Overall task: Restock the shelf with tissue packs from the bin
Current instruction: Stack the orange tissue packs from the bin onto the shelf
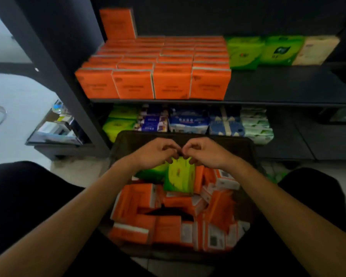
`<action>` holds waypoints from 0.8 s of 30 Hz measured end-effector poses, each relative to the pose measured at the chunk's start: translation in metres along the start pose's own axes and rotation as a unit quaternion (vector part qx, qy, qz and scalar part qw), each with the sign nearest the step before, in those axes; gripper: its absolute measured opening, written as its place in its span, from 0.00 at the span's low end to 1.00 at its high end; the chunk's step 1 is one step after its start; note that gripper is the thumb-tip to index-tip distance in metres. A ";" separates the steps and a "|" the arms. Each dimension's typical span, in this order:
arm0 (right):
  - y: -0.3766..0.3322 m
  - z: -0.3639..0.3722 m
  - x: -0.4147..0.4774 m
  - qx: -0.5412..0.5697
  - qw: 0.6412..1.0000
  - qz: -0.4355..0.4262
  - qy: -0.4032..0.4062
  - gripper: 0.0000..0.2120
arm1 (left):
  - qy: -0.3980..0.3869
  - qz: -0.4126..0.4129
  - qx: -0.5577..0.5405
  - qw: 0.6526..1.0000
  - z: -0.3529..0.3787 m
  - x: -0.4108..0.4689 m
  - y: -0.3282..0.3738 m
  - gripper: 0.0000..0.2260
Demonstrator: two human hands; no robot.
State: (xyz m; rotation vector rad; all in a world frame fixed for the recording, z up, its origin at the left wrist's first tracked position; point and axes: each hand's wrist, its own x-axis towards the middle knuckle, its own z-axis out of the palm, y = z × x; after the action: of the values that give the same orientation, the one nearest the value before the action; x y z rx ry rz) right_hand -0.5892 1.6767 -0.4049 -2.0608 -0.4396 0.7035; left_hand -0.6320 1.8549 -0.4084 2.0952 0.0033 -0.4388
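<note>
A dark bin (246, 148) on the floor holds several orange tissue packs (168, 226) and, at its far end, a green tissue pack (180, 176) standing upright. Another green pack (152, 172) lies to its left, partly under my left wrist. My left hand (156, 151) and my right hand (204, 151) meet above the upright green pack, fingers curled, pinching its top edge. On the shelf (278, 84) above, rows of orange packs (154, 66) fill the left half. Two green packs (246, 52) and a beige pack (316, 49) stand at the back right.
The lower shelf holds green packs (118, 124), blue and white packs (189, 120) and pale green packs (257, 124). A dark upright post (54, 72) frames the shelf's left side. A low tray with small items (56, 128) sits on the floor at left. My dark-clad knees flank the bin.
</note>
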 end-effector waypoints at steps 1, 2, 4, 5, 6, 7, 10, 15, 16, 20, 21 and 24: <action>0.014 0.011 0.001 0.014 1.000 0.019 -0.001 0.08 | 0.006 -0.026 -0.031 0.999 0.013 -0.002 -0.012 0.09; 0.028 0.025 0.001 0.037 0.999 0.040 0.000 0.07 | 0.006 -0.052 -0.052 0.997 0.027 -0.004 -0.025 0.09; 0.058 0.057 -0.002 0.071 0.994 0.075 0.017 0.07 | -0.016 -0.086 -0.048 0.995 0.051 -0.006 -0.049 0.09; 0.075 0.072 -0.005 0.075 0.993 0.092 0.027 0.08 | -0.027 -0.102 -0.045 0.993 0.059 -0.007 -0.062 0.09; 0.090 0.085 -0.008 0.070 0.991 0.111 0.032 0.08 | -0.033 -0.124 -0.052 0.990 0.065 -0.008 -0.073 0.09; 0.102 0.094 -0.011 0.064 0.989 0.130 0.032 0.08 | -0.037 -0.148 -0.056 0.987 0.068 -0.011 -0.083 0.09; 0.120 0.105 -0.008 0.027 0.986 0.162 0.009 0.09 | -0.047 -0.186 -0.039 0.981 0.074 -0.017 -0.101 0.09; 0.130 0.111 0.003 0.033 0.982 0.187 -0.020 0.09 | -0.096 -0.209 0.003 0.973 0.086 -0.015 -0.115 0.08; 0.134 0.113 0.003 0.022 0.980 0.193 -0.037 0.09 | -0.102 -0.213 0.008 0.972 0.088 -0.013 -0.118 0.07; 0.150 0.122 0.004 -0.034 0.972 0.214 -0.090 0.10 | -0.096 -0.213 0.024 0.972 0.087 -0.009 -0.135 0.08; 0.155 0.125 0.006 -0.041 0.969 0.220 -0.103 0.09 | -0.092 -0.213 0.030 0.972 0.087 -0.009 -0.141 0.09; 0.164 0.139 0.011 -0.038 0.959 0.248 -0.131 0.06 | -0.117 -0.211 0.076 0.968 0.085 -0.007 -0.158 0.10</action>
State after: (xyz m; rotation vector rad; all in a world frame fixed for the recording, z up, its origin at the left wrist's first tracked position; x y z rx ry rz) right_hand -0.6605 1.6820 -0.6080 -2.1795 -0.0867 1.2856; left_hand -0.6929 1.8710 -0.5771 2.1796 0.2902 -0.9681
